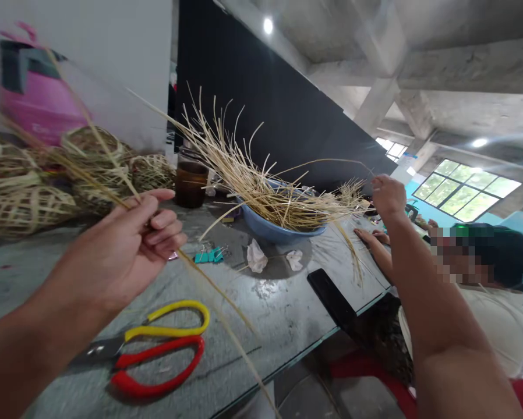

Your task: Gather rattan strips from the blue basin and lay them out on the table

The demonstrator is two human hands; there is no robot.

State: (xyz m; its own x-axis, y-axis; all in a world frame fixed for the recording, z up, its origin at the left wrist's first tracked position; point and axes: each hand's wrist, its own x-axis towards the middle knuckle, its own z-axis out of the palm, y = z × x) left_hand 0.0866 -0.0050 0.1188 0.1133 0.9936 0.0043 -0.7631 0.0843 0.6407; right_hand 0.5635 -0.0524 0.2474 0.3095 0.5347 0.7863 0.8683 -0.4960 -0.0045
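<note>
My left hand (pixel 126 238) is closed around a few thin bamboo strips (pixel 215 288), which stick out above the fingers and hang down past the table edge. Out to the right, my right hand (pixel 389 195) is raised with its fingers pinched on the end of one long bamboo strip (pixel 322 160). That strip arches back toward a loose bundle of strips (pixel 261 186) lying across a blue basin (pixel 279 230). Below my left hand, scissors (pixel 169 333) with one yellow and one red handle lie on the table.
Woven baskets (pixel 25 203) and a pink jug (pixel 47 105) stand at the left, beside a brown cup (pixel 191 183). Teal binder clips (pixel 209 255), crumpled tissue (pixel 256 256) and a black phone (pixel 331 297) lie on the table (pixel 279 320). Another person (pixel 471 314) sits at the right.
</note>
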